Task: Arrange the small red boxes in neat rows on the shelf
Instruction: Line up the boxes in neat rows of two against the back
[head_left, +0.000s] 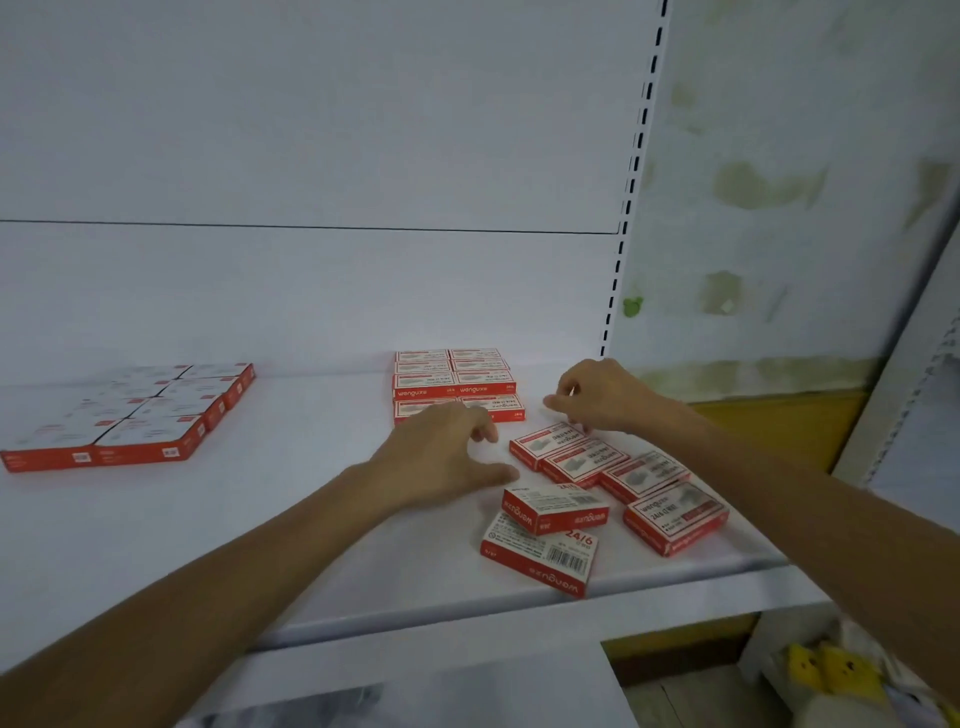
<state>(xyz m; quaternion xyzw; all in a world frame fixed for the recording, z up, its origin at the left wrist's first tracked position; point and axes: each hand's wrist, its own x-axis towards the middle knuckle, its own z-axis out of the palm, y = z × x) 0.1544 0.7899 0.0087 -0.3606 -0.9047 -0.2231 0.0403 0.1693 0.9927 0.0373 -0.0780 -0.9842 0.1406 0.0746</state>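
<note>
Touching box (546, 441) — right hand (597, 397), left hand (441, 457) open

Loose red boxes (674, 522) lie scattered on the shelf (234, 519) before neat rows (454, 384)

Left hand (447, 457) spread above shelf (208, 519); right hand (602, 397) fingers curled at loose red box (545, 441); neat rows (457, 384) behind

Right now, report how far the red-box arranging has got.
Done: a tidy two-column block of red boxes sits at the back of the shelf. In hand: the right hand touches the far end of one loose box, grip unclear. The left hand hovers open beside it. Left: all six loose boxes lie askew near the front edge, one propped on another.
</note>
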